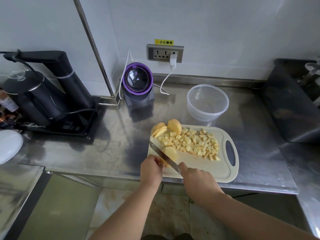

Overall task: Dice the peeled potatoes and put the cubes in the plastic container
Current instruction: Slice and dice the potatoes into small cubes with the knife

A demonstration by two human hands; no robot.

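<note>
right hand (199, 177) grips the one knife (164, 156), its blade across a potato slab (171, 152) pinned by the left hand's (151, 170) curled fingers. one cutting board (199, 166) carries a heap of cubes (195, 144) too many to count, and two potato pieces (174, 126) at its far corner. one plastic container (207, 103) stands just beyond.

Low in the frame's centre, the left hand (151, 170) is holding a potato piece (170, 152) on the cutting board (207, 168) while the right hand (199, 181) is gripping a knife (162, 154), its blade lying across that piece. Potato cubes (195, 142) are lying heaped mid-board, and the plastic container (206, 116) is standing just above.
</note>
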